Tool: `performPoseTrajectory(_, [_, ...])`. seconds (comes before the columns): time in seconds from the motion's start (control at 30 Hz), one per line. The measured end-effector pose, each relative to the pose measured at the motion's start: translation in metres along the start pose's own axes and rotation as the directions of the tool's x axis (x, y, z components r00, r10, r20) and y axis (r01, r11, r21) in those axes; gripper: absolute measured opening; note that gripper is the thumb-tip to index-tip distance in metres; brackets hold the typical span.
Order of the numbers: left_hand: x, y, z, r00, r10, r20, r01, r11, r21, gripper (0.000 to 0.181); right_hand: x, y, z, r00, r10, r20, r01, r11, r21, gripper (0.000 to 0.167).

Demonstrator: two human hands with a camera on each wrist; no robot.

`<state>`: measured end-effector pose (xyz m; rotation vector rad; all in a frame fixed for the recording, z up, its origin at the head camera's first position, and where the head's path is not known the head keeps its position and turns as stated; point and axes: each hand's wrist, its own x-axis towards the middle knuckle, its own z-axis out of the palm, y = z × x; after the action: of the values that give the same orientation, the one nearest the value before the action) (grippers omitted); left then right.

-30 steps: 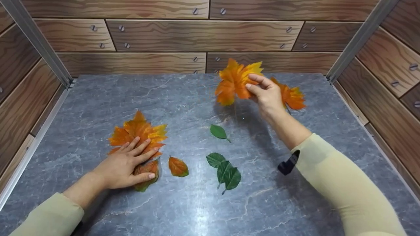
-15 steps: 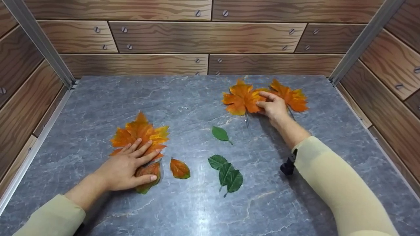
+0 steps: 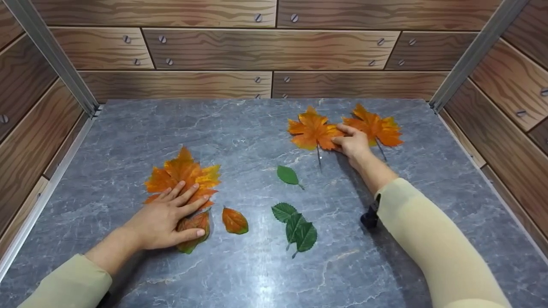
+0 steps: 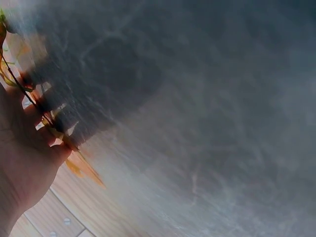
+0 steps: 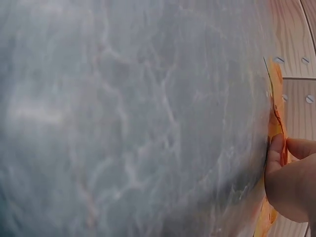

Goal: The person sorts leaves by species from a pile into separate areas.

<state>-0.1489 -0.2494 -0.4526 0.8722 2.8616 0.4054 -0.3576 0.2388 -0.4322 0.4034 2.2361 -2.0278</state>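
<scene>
My left hand [image 3: 160, 218] lies flat with spread fingers over a big orange maple leaf [image 3: 182, 169] on the left of the table. Its thumb rests on a smaller red-green leaf [image 3: 188, 246], partly hidden under the hand. At the back right, my right hand [image 3: 357, 147] pinches the right edge of another orange maple leaf [image 3: 311, 130] between thumb and finger. That leaf is low at the tabletop, its thin stem toward me. In the right wrist view the pinched maple leaf [image 5: 277, 103] shows edge-on. A further maple leaf [image 3: 383, 126] lies just behind the right hand.
A small red-orange leaf [image 3: 234, 220] lies right of my left hand. Mid-table are a single green leaf [image 3: 287, 174] and a cluster of overlapping darker green leaves [image 3: 295, 226]. Wood-patterned walls [image 3: 205, 49] bound the grey marbled table [image 3: 205, 128] at the back and sides.
My right hand has lowered the maple leaf from above the table down to the tabletop, beside the other one at the back right. My left hand has stayed in place.
</scene>
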Motion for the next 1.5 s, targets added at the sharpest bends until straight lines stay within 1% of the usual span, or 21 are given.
performPoseTrajectory(0.27, [0.001,0.000,0.000,1.000,0.004,-0.003,-0.004,1.000,0.001,0.080,0.000,0.001,-0.003,1.000,0.003,-0.002,-0.003,0.999,-0.037,0.062])
performPoseTrajectory(0.43, [0.002,0.000,-0.001,1.000,0.001,0.006,-0.001,1.000,-0.001,0.081,0.000,0.000,-0.005,1.000,0.005,0.003,-0.005,1.000,-0.009,0.064])
performPoseTrajectory(0.53, [0.002,0.001,0.000,1.000,0.004,0.002,-0.004,1.000,0.000,0.081,0.000,-0.001,-0.006,1.000,-0.007,0.007,0.008,1.000,-0.022,0.065])
performPoseTrajectory(0.57, [0.003,0.001,-0.001,1.000,0.005,0.001,-0.005,1.000,0.000,0.081,-0.001,-0.001,-0.006,1.000,-0.018,0.010,0.018,0.999,-0.033,0.065])
performPoseTrajectory(0.67, [0.003,0.002,-0.001,1.000,0.002,0.005,-0.002,1.000,0.004,0.081,-0.001,-0.001,-0.008,0.996,-0.082,0.015,0.083,0.994,-0.066,0.064])
performPoseTrajectory(0.8, [0.004,0.003,-0.003,1.000,-0.007,0.020,0.007,1.000,0.007,0.082,-0.001,-0.002,-0.015,0.986,-0.162,0.036,0.164,0.982,-0.090,0.064])
performPoseTrajectory(0.87, [0.005,0.003,-0.004,1.000,-0.008,0.025,0.008,1.000,0.007,0.082,-0.002,-0.003,-0.021,0.980,-0.192,0.044,0.196,0.969,-0.147,0.063])
performPoseTrajectory(0.93, [0.005,0.003,-0.004,1.000,-0.010,0.029,0.010,1.000,0.004,0.082,-0.003,-0.005,-0.027,0.973,-0.226,0.046,0.231,0.943,-0.240,0.061])
performPoseTrajectory(1.0, [0.005,0.003,-0.004,1.000,-0.009,0.028,0.009,1.000,0.004,0.082,-0.005,-0.006,-0.032,0.964,-0.260,0.047,0.261,0.906,-0.333,0.059])
performPoseTrajectory(1.07, [0.004,0.003,-0.003,0.999,-0.012,0.030,0.012,1.000,0.008,0.082,-0.008,-0.006,-0.036,0.954,-0.295,0.054,0.289,0.854,-0.432,0.058])
performPoseTrajectory(1.13, [0.004,0.002,-0.002,1.000,-0.013,0.024,0.012,1.000,0.007,0.081,-0.011,-0.006,-0.038,0.941,-0.328,0.086,0.324,0.793,-0.516,0.059])
performPoseTrajectory(1.17, [0.003,0.002,-0.002,1.000,-0.012,0.020,0.012,1.000,0.008,0.081,-0.013,-0.006,-0.039,0.929,-0.350,0.117,0.353,0.750,-0.559,0.060])
performPoseTrajectory(1.2, [0.003,0.002,-0.001,1.000,-0.012,0.018,0.012,1.000,0.008,0.081,-0.014,-0.005,-0.039,0.914,-0.373,0.161,0.389,0.695,-0.604,0.061])
performPoseTrajectory(1.27, [0.002,0.002,-0.001,1.000,-0.014,0.016,0.014,1.000,0.006,0.081,-0.019,-0.002,-0.038,0.881,-0.388,0.271,0.460,0.570,-0.681,0.066])
performPoseTrajectory(1.3, [0.002,0.002,-0.001,1.000,-0.015,0.016,0.015,1.000,0.004,0.081,-0.022,-0.001,-0.037,0.863,-0.382,0.331,0.495,0.505,-0.707,0.070])
performPoseTrajectory(1.37, [0.001,0.002,-0.001,1.000,-0.016,0.018,0.016,1.000,0.002,0.081,-0.028,0.002,-0.035,0.828,-0.340,0.447,0.557,0.395,-0.731,0.077])
performPoseTrajectory(1.4, [0.001,0.002,0.000,1.000,-0.017,0.019,0.017,1.000,0.001,0.081,-0.030,0.004,-0.034,0.816,-0.305,0.492,0.576,0.356,-0.735,0.080])
performPoseTrajectory(1.43, [0.001,0.002,0.000,1.000,-0.018,0.019,0.018,1.000,0.000,0.081,-0.032,0.005,-0.032,0.807,-0.266,0.527,0.589,0.327,-0.739,0.083])
performPoseTrajectory(1.47, [0.000,0.002,0.000,1.000,-0.018,0.019,0.018,1.000,-0.002,0.081,-0.034,0.007,-0.031,0.800,-0.231,0.554,0.600,0.306,-0.740,0.085])
performPoseTrajectory(1.5, [0.000,0.002,0.000,1.000,-0.019,0.019,0.019,1.000,-0.004,0.081,-0.036,0.008,-0.029,0.797,-0.195,0.572,0.604,0.288,-0.743,0.086])
